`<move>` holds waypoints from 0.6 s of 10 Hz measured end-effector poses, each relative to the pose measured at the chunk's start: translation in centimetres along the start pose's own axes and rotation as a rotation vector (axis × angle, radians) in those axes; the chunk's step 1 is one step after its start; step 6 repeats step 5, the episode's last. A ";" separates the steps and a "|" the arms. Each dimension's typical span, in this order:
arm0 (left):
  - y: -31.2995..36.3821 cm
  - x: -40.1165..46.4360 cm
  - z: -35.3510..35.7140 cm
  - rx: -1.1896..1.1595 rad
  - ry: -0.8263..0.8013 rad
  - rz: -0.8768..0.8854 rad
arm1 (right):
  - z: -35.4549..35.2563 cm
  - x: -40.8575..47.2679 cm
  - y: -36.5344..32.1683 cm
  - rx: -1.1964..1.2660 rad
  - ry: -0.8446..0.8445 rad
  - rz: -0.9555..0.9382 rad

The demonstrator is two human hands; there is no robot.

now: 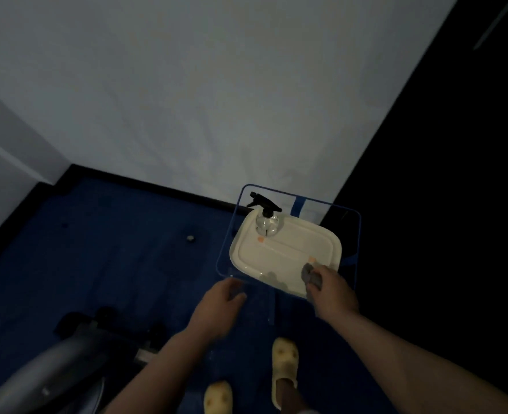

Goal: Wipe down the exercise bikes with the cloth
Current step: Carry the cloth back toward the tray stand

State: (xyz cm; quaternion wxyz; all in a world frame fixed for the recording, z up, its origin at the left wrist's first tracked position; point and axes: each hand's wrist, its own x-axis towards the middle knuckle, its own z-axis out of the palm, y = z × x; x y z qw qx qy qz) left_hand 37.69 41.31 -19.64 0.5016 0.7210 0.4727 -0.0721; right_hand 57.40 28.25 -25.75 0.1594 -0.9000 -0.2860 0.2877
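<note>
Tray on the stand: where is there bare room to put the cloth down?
The tray is bare across its middle and far right, between the spray bottle at the far-left corner and the right hand gripping the cloth at the near-right edge.

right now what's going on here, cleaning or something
A person stands over a cream tray set on a small clear table. The right hand grips a grey cloth at the tray's near edge. The left hand hovers beside the tray, holding nothing. A spray bottle stands upright at the tray's far corner. Part of an exercise bike shows at lower left, with neither hand on it.
</note>
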 end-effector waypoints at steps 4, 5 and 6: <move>0.3 5.5 3.2 -0.076 0.094 -0.094 | 5.0 9.1 0.7 -0.039 -0.157 0.038; 0.4 5.3 3.0 -0.087 0.096 -0.078 | 4.7 8.4 0.5 -0.033 -0.163 0.040; 0.4 5.3 3.0 -0.087 0.096 -0.078 | 4.7 8.4 0.5 -0.033 -0.163 0.040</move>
